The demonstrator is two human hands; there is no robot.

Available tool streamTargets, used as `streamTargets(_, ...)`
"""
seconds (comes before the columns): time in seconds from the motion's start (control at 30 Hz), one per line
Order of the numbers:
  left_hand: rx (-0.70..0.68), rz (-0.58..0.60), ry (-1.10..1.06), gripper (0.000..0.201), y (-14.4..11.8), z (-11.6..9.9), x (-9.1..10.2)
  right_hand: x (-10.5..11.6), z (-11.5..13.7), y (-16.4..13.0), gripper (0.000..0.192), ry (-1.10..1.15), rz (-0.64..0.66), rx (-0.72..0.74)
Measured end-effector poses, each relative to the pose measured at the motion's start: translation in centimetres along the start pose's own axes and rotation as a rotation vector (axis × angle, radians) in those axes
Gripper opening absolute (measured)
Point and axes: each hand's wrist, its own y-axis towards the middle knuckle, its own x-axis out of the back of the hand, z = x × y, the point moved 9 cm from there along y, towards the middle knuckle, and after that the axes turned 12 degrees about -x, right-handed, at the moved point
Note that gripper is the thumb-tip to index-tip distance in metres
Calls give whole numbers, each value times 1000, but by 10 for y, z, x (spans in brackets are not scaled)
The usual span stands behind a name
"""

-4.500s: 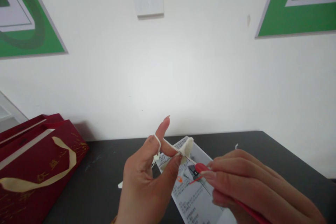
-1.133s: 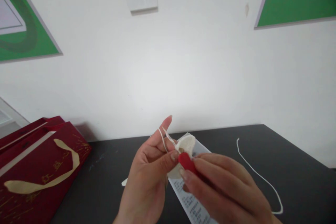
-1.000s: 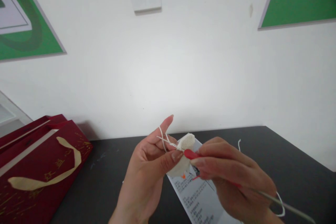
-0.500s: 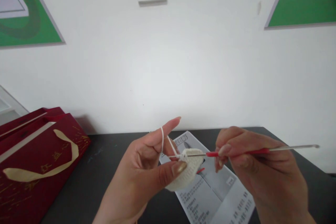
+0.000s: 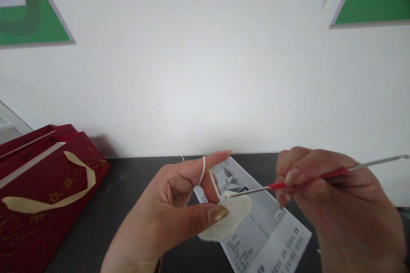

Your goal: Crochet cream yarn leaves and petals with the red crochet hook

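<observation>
Left hand (image 5: 166, 217) pinches small cream crocheted disc (image 5: 229, 219), white yarn (image 5: 203, 170) over forefinger | right hand (image 5: 333, 204) grips red-handled metal crochet hook (image 5: 307, 178), tip at disc's far edge | keep yarn taut.

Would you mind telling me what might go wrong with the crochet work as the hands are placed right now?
The hook enters the cream crochet piece only at its tip, so it may slip out and drop the loop. The yarn runs taut around the left hand's forefinger; too much pull could tighten the stitch. The right hand grips the red handle near its middle, so the tip may wobble.
</observation>
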Motion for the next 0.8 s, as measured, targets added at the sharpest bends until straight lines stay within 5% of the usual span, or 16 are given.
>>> streamTargets(0.5, 97, 252, -52, 51, 1, 17, -9, 1, 20, -9, 8, -247, 136, 129)
streamTargets(0.8, 101, 330, 10, 54, 2, 23, -13, 8, 18, -12, 8, -217, 93, 24)
